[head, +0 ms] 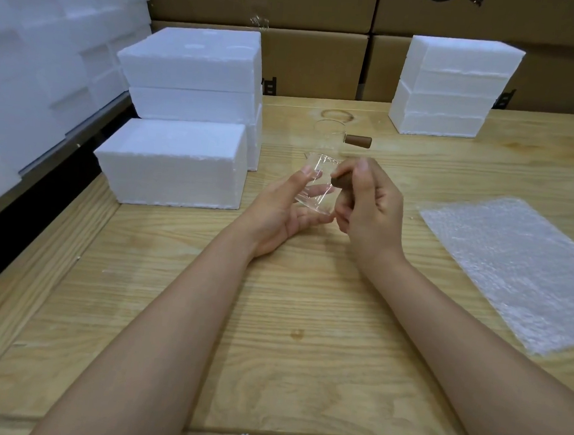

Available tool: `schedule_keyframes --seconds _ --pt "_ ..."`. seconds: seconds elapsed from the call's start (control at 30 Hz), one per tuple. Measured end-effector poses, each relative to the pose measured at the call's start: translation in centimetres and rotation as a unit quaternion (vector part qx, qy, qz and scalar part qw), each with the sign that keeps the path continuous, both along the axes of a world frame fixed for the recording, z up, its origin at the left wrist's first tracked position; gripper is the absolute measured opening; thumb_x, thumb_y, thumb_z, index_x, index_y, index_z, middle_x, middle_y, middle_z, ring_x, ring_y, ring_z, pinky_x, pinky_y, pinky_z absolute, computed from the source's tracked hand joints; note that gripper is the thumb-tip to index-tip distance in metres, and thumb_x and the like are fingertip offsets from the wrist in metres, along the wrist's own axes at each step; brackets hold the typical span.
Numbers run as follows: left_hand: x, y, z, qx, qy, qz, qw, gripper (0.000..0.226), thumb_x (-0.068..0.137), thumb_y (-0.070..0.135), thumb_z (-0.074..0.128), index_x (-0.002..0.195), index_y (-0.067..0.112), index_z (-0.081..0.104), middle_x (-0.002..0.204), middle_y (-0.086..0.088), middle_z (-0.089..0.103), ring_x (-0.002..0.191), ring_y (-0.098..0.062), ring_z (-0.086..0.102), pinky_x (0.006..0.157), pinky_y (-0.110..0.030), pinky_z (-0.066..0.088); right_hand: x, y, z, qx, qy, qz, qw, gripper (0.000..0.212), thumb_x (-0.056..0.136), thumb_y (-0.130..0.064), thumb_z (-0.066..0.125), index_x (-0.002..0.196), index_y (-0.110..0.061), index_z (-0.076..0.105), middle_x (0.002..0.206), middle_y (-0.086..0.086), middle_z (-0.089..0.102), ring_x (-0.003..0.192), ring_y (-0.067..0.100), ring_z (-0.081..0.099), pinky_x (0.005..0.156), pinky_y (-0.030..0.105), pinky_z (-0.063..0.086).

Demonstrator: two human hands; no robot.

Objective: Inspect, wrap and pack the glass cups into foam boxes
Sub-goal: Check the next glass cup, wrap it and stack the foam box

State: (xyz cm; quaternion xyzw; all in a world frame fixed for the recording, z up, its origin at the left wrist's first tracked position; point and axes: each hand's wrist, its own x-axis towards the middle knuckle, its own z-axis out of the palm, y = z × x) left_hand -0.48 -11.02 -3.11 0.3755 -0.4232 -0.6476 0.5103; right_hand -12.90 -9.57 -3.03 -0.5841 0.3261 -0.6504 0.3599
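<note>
I hold a clear glass cup (317, 182) with a brown wooden side handle above the middle of the wooden table (270, 319). My right hand (369, 206) grips the handle, fingers curled round it. My left hand (286, 210) cradles the glass body from the left and below, thumb on its side. Behind it a second glass cup (330, 135) stands upright on the table, its brown handle (358, 141) pointing right. A sheet of bubble wrap (512, 266) lies flat at the right.
White foam boxes (176, 164) are stacked at the left, a further foam stack (453, 89) at the back right. Cardboard cartons (311, 61) line the back. More foam pieces (45, 44) are piled beyond the table's left edge.
</note>
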Motion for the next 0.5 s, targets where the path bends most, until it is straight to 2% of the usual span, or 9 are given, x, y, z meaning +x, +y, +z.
schedule_keyframes --seconds 0.07,0.13,0.2,0.3,0.37,0.43,0.5 --pt "0.08 -0.02 -0.01 0.004 -0.005 0.005 1.0 0.049 0.1 0.032 0.043 0.135 -0.002 0.044 0.122 -0.021 0.056 0.078 -0.028 0.066 0.07 -0.032 0.058 -0.04 -0.05 0.12 0.021 -0.027 0.017 0.999 0.033 0.098 -0.03 0.038 0.079 -0.015 0.061 0.06 -0.01 0.053 0.041 0.004 0.034 0.038 0.017 0.03" --pt "0.13 0.0 0.07 -0.001 -0.014 -0.003 1.0 0.054 0.101 0.034 0.039 0.137 -0.006 0.041 0.117 -0.026 0.055 0.081 -0.032 0.062 0.077 -0.038 0.056 0.1 0.06 0.17 0.032 -0.042 0.038 0.998 0.037 0.1 -0.031 0.035 0.087 -0.014 0.064 0.063 -0.008 0.054 0.042 0.006 0.037 0.038 0.019 0.031" --pt "0.22 0.06 0.15 -0.007 -0.01 -0.015 1.0 0.059 0.103 0.037 0.033 0.139 -0.01 0.036 0.1 -0.023 0.056 0.073 -0.029 0.059 0.077 -0.042 0.05 0.36 0.21 0.12 0.032 -0.035 0.052 0.997 0.036 0.101 -0.032 0.032 0.096 -0.017 0.065 0.065 -0.003 0.052 0.044 0.009 0.042 0.04 0.022 0.035" --pt "0.35 -0.03 0.02 -0.007 0.01 -0.02 1.0 0.06 0.104 0.038 0.032 0.14 -0.01 0.034 0.079 -0.013 0.061 0.058 -0.025 0.059 0.069 -0.038 0.05 0.65 0.36 -0.21 0.007 0.014 0.047 0.999 0.03 0.1 -0.03 0.032 0.107 -0.023 0.061 0.069 0.003 0.05 0.051 0.009 0.047 0.046 0.026 0.04" --pt "0.35 -0.1 -0.14 -0.006 0.024 -0.017 1.0 0.057 0.103 0.038 0.036 0.138 -0.007 0.038 0.086 -0.012 0.066 0.066 -0.024 0.066 0.069 -0.035 0.055 0.49 0.33 -0.43 -0.021 0.054 0.01 0.998 0.029 0.1 -0.029 0.035 0.112 -0.019 0.059 0.074 0.0 0.055 0.057 0.004 0.049 0.055 0.024 0.042" --pt "0.41 -0.36 -0.32 -0.005 0.04 -0.006 0.999 0.056 0.099 0.038 0.044 0.136 -0.005 0.042 0.108 -0.013 0.066 0.085 -0.022 0.071 0.075 -0.036 0.059 0.12 0.19 -0.54 -0.065 0.103 -0.058 0.991 0.031 0.098 -0.03 0.04 0.112 -0.011 0.06 0.081 -0.01 0.061 0.067 0.0 0.057 0.066 0.019 0.044" --pt "0.41 -0.37 -0.33 0.0 0.046 -0.003 0.999 0.069 0.087 0.043 0.055 0.135 -0.004 0.043 0.123 -0.015 0.06 0.093 -0.022 0.071 0.08 -0.038 0.059 -0.24 0.07 -0.49 -0.109 0.142 -0.125 0.976 0.033 0.095 -0.031 0.046 0.106 -0.004 0.063 0.084 -0.008 0.065 0.077 0.001 0.062 0.072 0.014 0.045"
